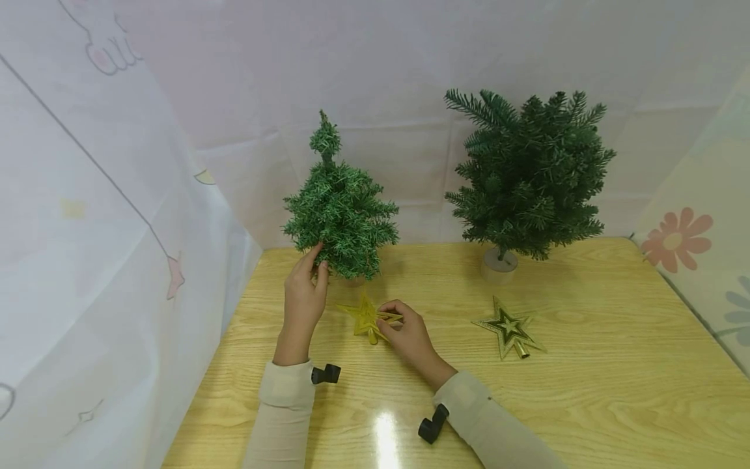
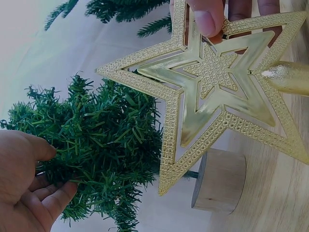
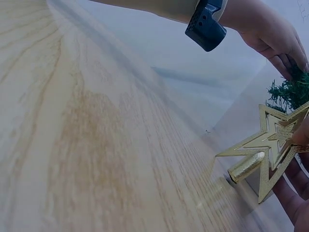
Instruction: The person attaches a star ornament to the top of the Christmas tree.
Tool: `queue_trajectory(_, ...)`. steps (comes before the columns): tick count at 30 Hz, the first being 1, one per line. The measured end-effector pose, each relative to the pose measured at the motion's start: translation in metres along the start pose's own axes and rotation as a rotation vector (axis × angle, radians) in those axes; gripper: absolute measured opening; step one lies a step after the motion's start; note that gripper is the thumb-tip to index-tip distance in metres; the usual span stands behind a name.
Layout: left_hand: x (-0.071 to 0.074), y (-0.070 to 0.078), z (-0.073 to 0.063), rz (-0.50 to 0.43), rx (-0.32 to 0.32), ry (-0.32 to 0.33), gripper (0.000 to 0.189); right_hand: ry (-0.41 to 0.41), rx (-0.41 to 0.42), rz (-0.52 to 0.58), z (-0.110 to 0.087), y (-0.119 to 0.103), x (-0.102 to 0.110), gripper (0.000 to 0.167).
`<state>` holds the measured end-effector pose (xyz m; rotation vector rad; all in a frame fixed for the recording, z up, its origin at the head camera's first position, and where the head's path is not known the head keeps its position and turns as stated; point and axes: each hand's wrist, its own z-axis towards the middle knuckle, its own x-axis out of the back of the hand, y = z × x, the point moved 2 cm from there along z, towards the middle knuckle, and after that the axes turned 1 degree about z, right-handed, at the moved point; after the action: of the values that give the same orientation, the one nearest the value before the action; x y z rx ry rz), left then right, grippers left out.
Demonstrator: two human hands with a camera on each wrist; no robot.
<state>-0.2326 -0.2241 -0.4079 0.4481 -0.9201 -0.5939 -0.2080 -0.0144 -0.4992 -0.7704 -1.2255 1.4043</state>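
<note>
A small green artificial Christmas tree [image 1: 346, 208] stands at the left back of the table. My left hand [image 1: 303, 299] reaches to its lower left side; in the left wrist view the thumb and fingers [image 2: 62, 198] hold the foliage between them. In front of that tree my right hand [image 1: 411, 333] pinches a gold star tree topper [image 1: 364, 318] by its right-hand side, thumb on the face. The star is raised with its tube [image 3: 246, 167] at the bottom. Behind it, in the left wrist view, the tree's round wooden base [image 2: 221, 181] shows.
A fuller, darker green tree [image 1: 533, 176] on a wooden base [image 1: 498, 268] stands at the back right. Before it a second gold star topper [image 1: 508, 327] lies on the wooden table [image 1: 586, 404]. Pale printed cloth [image 1: 398, 71] hangs behind and at both sides.
</note>
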Motion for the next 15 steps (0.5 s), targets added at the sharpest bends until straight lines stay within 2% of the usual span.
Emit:
queue_trajectory(5,0.0,0.0,0.0,-0.001,0.003,-0.001,0.042,0.018,-0.007,0.019,0.004,0.022,-0.003,0.018)
queue_trajectory(15,0.0,-0.001,0.0,-0.007,0.005,-0.005,0.042,0.03,0.036,0.045,0.004,0.02,-0.003,0.014)
